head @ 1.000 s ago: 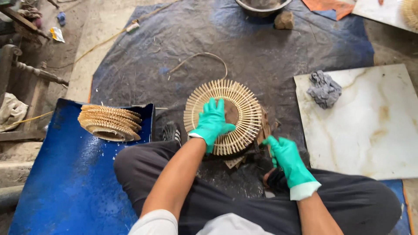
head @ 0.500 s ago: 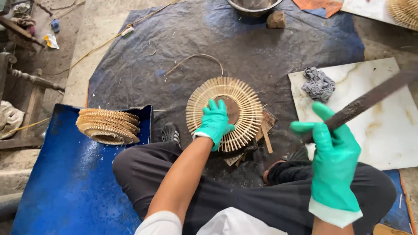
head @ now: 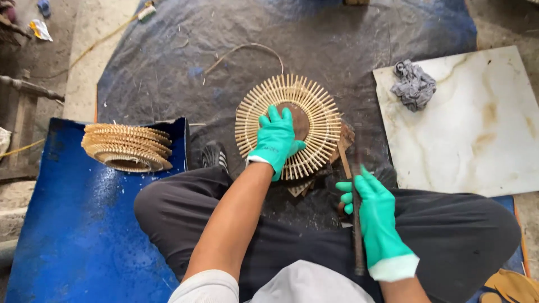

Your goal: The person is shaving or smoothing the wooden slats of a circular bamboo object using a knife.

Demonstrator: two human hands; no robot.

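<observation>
A round tray of radiating bamboo sticks [head: 314, 106] with a brown wooden centre lies on a dark tarp [head: 236, 45] in front of my crossed legs. My left hand [head: 275, 140], in a green glove, presses flat on the tray's near left side. My right hand [head: 373, 210], also green-gloved, grips a long dark metal blade [head: 356, 168] that points down toward the tray's right rim, where small wood scraps [head: 343, 147] lie. The blade's handle end runs back along my forearm.
A stack of finished bamboo trays [head: 127, 147] sits on a blue sheet [head: 67, 224] at my left. A white marble slab [head: 471, 123] at right carries a crumpled grey rag [head: 414, 84]. A bent cane strip [head: 247, 50] lies beyond the tray.
My right hand swung the blade up high to the right, then brought it down to the tray's right edge. My left hand stayed pressed on the tray.
</observation>
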